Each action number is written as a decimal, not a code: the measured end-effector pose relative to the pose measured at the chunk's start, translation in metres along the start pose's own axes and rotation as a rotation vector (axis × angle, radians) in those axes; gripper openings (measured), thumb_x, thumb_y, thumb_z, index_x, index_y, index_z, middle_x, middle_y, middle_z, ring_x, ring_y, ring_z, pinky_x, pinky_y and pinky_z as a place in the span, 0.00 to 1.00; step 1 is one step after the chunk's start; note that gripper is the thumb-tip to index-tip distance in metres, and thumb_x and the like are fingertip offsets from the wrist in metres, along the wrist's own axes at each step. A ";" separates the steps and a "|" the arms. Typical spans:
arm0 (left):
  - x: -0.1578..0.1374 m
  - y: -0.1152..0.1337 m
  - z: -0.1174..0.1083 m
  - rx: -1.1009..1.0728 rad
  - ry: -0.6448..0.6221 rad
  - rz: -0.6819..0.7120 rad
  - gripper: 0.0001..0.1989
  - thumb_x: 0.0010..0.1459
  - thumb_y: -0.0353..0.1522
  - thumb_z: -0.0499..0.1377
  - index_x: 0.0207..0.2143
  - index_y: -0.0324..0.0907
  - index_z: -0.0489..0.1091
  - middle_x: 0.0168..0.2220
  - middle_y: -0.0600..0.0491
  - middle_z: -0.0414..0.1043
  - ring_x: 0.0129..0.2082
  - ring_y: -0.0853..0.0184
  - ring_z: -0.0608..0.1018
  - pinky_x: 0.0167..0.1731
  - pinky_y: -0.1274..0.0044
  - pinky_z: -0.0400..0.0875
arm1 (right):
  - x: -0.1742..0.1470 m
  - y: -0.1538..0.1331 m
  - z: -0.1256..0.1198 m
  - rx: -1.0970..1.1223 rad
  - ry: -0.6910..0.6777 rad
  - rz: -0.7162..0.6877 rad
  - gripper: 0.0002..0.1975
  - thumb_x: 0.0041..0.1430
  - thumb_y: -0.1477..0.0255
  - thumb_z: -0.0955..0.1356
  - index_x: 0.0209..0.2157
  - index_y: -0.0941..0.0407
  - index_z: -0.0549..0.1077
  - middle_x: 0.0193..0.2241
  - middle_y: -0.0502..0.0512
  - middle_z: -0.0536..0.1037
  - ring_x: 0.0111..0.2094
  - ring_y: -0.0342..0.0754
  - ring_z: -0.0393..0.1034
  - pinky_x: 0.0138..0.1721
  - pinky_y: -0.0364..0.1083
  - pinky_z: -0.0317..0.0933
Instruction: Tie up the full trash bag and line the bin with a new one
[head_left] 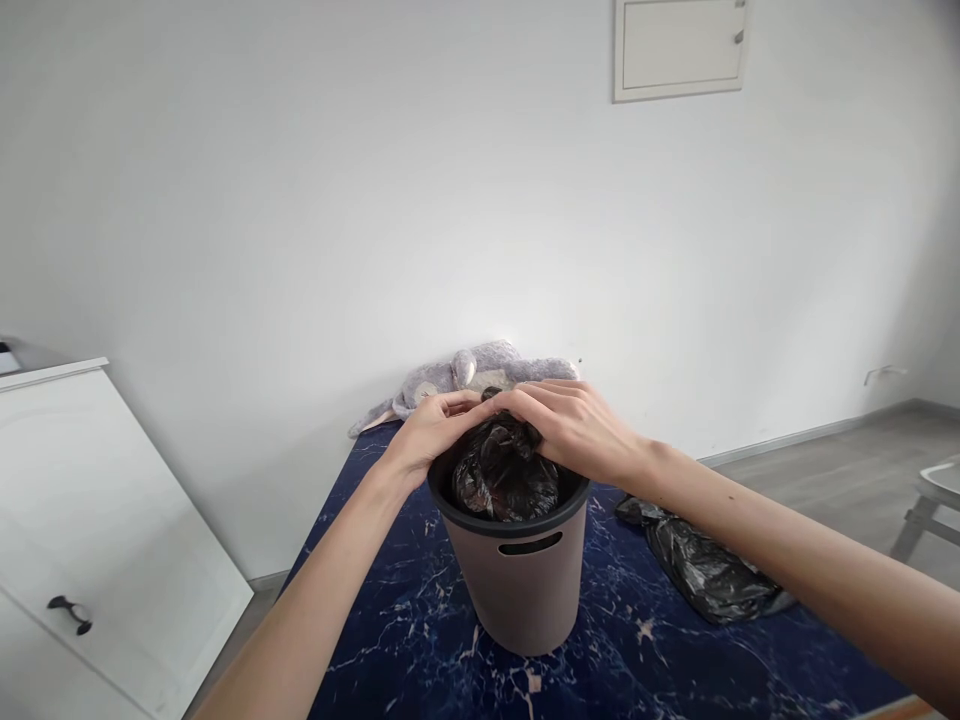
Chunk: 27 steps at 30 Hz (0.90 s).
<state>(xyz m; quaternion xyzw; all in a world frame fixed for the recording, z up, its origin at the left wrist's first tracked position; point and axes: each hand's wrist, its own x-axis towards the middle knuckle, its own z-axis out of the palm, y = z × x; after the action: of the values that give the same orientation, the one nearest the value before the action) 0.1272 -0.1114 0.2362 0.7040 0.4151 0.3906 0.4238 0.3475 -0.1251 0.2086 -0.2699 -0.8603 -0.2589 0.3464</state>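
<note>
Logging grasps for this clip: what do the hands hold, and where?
Both the left hand and right hand grip the black bin bag at its bunched top.

A bin (521,585) stands on the table (660,660), near the middle, and a bag (504,475) sits inside it, poking up over the rim. The left hand (431,430) is on the left side of the bag and the right hand (574,428) lies on top of it from the right, with the fingertips of both meeting above the bin. Another bag (705,570) lies flat on the table to the right of the bin, a soft toy (469,380) lies at the far end of the table against the wall (300,200), a cupboard (82,530) stands to the left of the table, and a small door (679,45) is set high in the wall.
</note>
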 end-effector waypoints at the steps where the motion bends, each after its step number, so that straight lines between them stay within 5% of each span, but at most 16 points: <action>1: 0.000 -0.001 0.000 -0.001 0.020 -0.002 0.23 0.52 0.52 0.72 0.35 0.42 0.79 0.35 0.52 0.80 0.38 0.62 0.80 0.41 0.72 0.73 | -0.002 0.000 -0.002 -0.003 -0.002 -0.019 0.20 0.64 0.84 0.58 0.49 0.54 0.74 0.35 0.55 0.80 0.33 0.49 0.70 0.33 0.49 0.58; 5: 0.000 -0.006 -0.003 0.126 0.085 0.046 0.24 0.57 0.54 0.68 0.34 0.42 0.74 0.34 0.53 0.77 0.36 0.64 0.79 0.37 0.74 0.72 | -0.010 -0.002 -0.011 0.022 0.050 -0.078 0.17 0.77 0.75 0.59 0.43 0.54 0.78 0.38 0.54 0.84 0.35 0.49 0.76 0.32 0.49 0.62; 12: 0.011 -0.026 -0.021 0.316 0.161 0.088 0.24 0.60 0.54 0.64 0.37 0.42 0.76 0.39 0.48 0.82 0.43 0.57 0.82 0.46 0.68 0.73 | -0.024 -0.016 -0.031 0.156 0.010 -0.078 0.15 0.74 0.78 0.61 0.39 0.55 0.79 0.35 0.55 0.83 0.34 0.50 0.75 0.32 0.49 0.65; 19: 0.012 -0.030 -0.026 0.413 0.198 0.107 0.23 0.55 0.55 0.67 0.33 0.44 0.76 0.38 0.45 0.84 0.42 0.51 0.83 0.47 0.62 0.73 | -0.049 -0.018 -0.042 0.407 -0.129 0.220 0.09 0.70 0.76 0.67 0.38 0.53 0.79 0.36 0.55 0.83 0.35 0.49 0.76 0.32 0.47 0.68; 24: 0.006 -0.013 -0.015 0.302 0.168 0.169 0.22 0.63 0.53 0.61 0.40 0.44 0.73 0.40 0.48 0.82 0.37 0.62 0.82 0.36 0.72 0.73 | -0.041 -0.017 -0.045 0.575 -0.176 0.429 0.09 0.69 0.66 0.71 0.33 0.51 0.80 0.32 0.53 0.82 0.30 0.47 0.73 0.29 0.46 0.65; 27: -0.001 0.008 -0.001 0.181 0.079 0.235 0.20 0.65 0.51 0.61 0.41 0.43 0.69 0.45 0.46 0.82 0.32 0.67 0.81 0.28 0.76 0.69 | -0.029 -0.016 -0.041 0.624 -0.151 0.469 0.12 0.67 0.61 0.72 0.31 0.52 0.79 0.41 0.56 0.82 0.35 0.48 0.75 0.33 0.48 0.68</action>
<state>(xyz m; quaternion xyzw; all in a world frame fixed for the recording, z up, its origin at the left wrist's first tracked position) 0.1279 -0.1150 0.2438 0.7672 0.3797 0.4257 0.2933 0.3737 -0.1712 0.2088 -0.3589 -0.8358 0.1216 0.3973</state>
